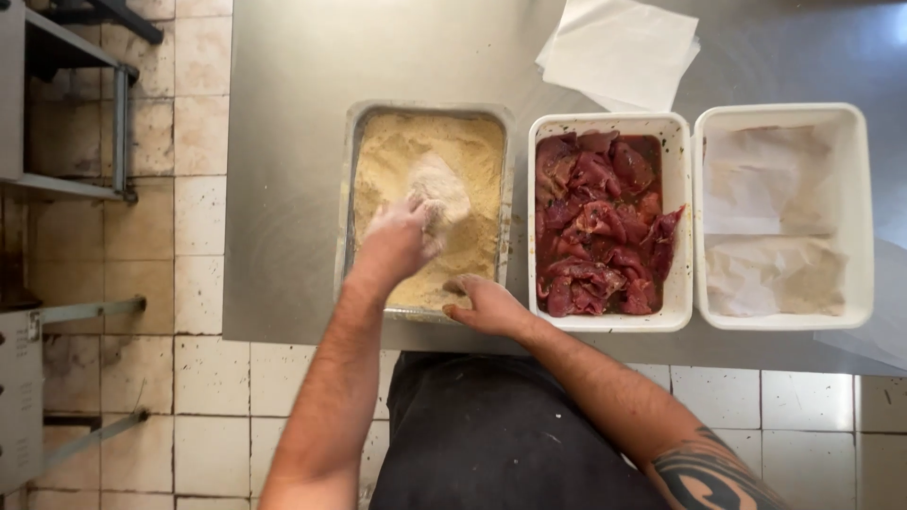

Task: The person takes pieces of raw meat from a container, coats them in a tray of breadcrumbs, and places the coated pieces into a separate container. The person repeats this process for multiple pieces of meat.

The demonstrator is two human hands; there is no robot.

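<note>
Pressing a crumb-coated cutlet (439, 189) into a metal tray (348, 189) of breadcrumbs (397, 156), the left hand (402, 241) lies flat on the meat, its grip spread apart rather than clamped. The right hand (487, 304) rests on the tray's near edge, fingers loosely curled around nothing. Just beside, on the steel bench (283, 142), a white tub (675, 217) holds raw marinated meat slices (595, 222); another tub (855, 189) holds paper-covered layers.
</note>
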